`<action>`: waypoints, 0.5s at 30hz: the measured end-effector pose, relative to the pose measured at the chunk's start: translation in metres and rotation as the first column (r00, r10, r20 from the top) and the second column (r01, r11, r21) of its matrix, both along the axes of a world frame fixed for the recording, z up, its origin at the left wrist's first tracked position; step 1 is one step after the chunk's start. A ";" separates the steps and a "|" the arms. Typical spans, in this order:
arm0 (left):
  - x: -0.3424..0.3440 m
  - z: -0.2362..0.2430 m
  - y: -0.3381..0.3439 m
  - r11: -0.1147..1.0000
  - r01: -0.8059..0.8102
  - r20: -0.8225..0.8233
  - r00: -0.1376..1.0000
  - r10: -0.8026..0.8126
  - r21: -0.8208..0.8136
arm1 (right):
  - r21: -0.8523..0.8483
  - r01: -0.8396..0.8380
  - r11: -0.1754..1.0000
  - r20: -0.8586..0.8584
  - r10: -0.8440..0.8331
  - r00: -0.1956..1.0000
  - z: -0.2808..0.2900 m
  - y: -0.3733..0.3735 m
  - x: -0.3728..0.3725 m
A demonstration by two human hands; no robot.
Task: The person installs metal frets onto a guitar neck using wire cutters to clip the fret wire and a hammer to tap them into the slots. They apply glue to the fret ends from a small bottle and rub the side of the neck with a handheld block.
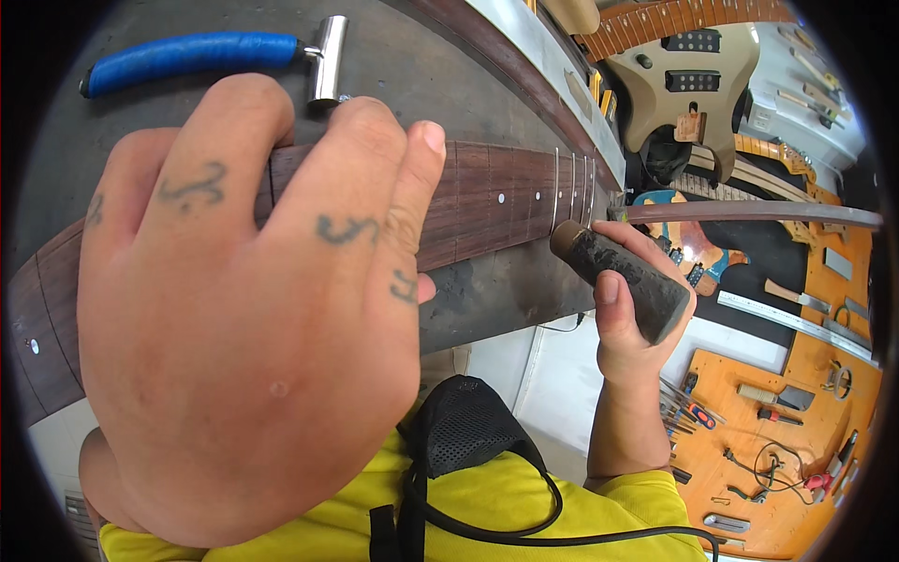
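Observation:
My left hand (253, 281) lies large across a guitar neck (468, 201) with a dark wood fingerboard and pale dot inlays. Its fingers bend over the far edge, and a thumb tip shows at the near side; whatever lies under the palm is hidden. Several metal frets sit in the board's right end. Beside them, my right hand (646, 309) is closed around a stubby dark cylindrical tool (623, 281) with a brownish tip. That tip is at the near edge of the fingerboard, close to a fret; whether it touches, I cannot tell.
Beyond my left hand lies a hammer (326, 61) with a blue-wrapped handle, on the dark bench top (215, 19). A cream electric guitar body (688, 94) stands at the far right. Several hand tools hang on an orange wooden board (749, 375). A black cable crosses my yellow shirt.

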State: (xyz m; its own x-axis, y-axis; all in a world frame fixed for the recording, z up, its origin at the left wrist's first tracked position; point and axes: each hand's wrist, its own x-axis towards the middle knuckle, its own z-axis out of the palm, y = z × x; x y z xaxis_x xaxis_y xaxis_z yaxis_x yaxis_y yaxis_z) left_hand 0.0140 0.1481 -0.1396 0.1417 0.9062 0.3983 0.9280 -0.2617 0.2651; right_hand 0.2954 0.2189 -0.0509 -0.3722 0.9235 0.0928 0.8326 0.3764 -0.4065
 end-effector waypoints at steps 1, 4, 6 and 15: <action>0.000 0.000 0.000 1.000 0.000 0.002 1.000 0.000 -0.002 | 0.001 -0.004 1.000 -0.002 0.004 1.000 0.000 0.000 0.000; 0.001 0.000 0.002 1.000 0.000 0.015 1.000 0.000 -0.009 | -0.007 0.021 1.000 -0.013 -0.021 1.000 -0.001 0.001 -0.001; 0.001 0.000 0.003 1.000 0.002 0.018 1.000 -0.002 -0.007 | 0.000 0.013 1.000 0.002 -0.013 1.000 -0.001 0.001 -0.001; 0.000 0.000 0.004 0.999 0.021 0.007 1.000 -0.021 -0.027 | -0.002 0.047 0.999 -0.006 -0.047 0.999 -0.002 0.000 -0.002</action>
